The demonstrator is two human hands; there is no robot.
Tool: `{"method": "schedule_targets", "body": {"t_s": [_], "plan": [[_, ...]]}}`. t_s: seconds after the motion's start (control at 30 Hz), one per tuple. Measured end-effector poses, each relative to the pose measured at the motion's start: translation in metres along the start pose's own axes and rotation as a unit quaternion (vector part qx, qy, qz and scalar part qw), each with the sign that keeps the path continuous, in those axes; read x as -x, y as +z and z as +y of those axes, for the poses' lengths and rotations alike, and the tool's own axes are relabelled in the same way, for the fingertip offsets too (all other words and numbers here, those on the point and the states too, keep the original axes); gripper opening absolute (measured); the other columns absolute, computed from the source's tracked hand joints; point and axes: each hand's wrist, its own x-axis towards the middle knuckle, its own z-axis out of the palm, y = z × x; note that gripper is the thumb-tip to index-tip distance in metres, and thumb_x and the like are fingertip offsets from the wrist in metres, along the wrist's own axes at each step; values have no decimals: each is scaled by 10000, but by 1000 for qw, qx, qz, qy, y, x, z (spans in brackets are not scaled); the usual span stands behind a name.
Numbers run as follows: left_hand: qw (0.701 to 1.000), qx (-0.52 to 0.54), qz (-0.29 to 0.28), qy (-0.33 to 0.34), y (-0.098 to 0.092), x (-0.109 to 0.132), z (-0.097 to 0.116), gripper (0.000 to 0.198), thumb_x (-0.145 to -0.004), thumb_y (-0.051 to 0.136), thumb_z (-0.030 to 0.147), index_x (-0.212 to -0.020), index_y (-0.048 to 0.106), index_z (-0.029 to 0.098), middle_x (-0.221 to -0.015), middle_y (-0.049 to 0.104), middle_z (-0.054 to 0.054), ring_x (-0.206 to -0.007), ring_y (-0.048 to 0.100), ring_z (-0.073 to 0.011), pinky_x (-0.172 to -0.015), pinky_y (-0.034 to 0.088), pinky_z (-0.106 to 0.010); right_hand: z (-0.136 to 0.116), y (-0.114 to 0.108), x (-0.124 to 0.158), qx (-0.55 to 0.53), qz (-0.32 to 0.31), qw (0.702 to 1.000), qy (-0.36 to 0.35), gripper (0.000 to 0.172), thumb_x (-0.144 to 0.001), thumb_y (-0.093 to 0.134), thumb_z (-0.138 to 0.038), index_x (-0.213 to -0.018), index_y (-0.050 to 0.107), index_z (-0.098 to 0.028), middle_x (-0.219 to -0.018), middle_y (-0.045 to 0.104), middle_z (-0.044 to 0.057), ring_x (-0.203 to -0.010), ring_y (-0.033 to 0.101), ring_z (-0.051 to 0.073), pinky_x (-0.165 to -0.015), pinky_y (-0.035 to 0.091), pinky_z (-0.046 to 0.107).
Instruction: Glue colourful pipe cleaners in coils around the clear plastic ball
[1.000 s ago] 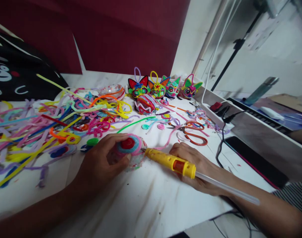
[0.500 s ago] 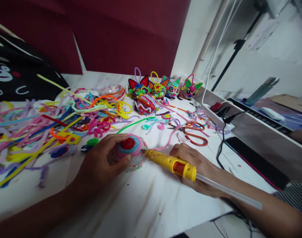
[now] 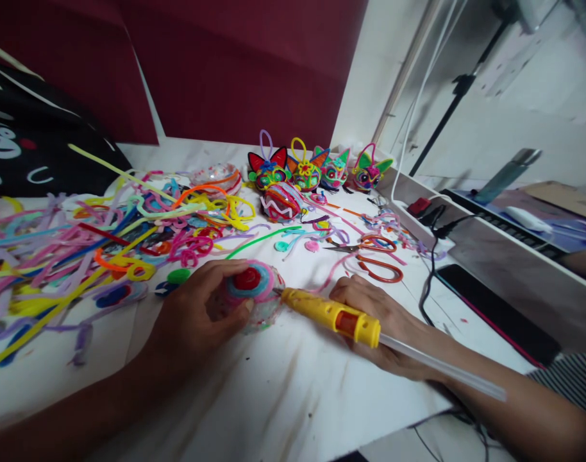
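The yellow glue gun (image 3: 317, 309) lies slantwise above the middle of the bench (image 3: 254, 404), its nozzle toward the far left corner and its long axis running back toward the near right corner. A clear glue stick (image 3: 440, 362) juts from its rear along that same line. The nozzle tip meets the right side of the ball (image 3: 263, 290), or stops just beside it; which of the two is unclear. The ball is round, with no plain long axis, and its red centre, ringed in blue and pink, faces up and toward the wearer.

Compared with half a second ago, little differs: the nozzle is at the same side of the ball, both grips are unchanged, and the stick's tail sits slightly higher.

The left hand (image 3: 194, 314) is partly open, pinching the ball between the thumb and curled fingers. The right hand (image 3: 382, 314) is closed around the gun, its handle hidden. Scissors (image 3: 385, 274) lie open beyond the right hand; heaped fuzzy strands (image 3: 115, 244) cover the bench's left side.
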Motion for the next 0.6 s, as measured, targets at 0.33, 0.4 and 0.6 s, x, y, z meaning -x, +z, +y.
{"method": "schedule_targets", "body": {"t_s": [0.33, 0.4, 0.6], "plan": [[999, 20, -15, -26, 1, 0, -1, 394, -862, 611, 388, -1217, 662, 224, -1217, 732, -56, -1118, 694, -260, -1047, 542, -416, 5, 1, 0, 20, -1, 1000, 12, 162, -1046, 448, -347, -1036, 494, -192, -923, 629, 87, -792, 604, 209, -741, 474, 388], [999, 13, -16, -25, 0, -2, 2, 401, -853, 601, 403, -1190, 675, 199, -1203, 741, -79, -1120, 698, -282, -1049, 545, -437, 5, 1, 2, 22, 24, 999, 8, 175, -1042, 450, -361, -1060, 496, -193, -943, 636, 94, -803, 606, 213, -751, 475, 394], [999, 29, -9, -24, -3, -6, 6, 363, -795, 601, 389, -1112, 691, 236, -1156, 762, -80, -1078, 725, -329, -999, 583, -468, -13, -13, 5, -33, -42, 998, -34, 184, -1044, 436, -333, -1116, 515, -185, -1061, 650, 110, -916, 615, 208, -811, 485, 365]]}}
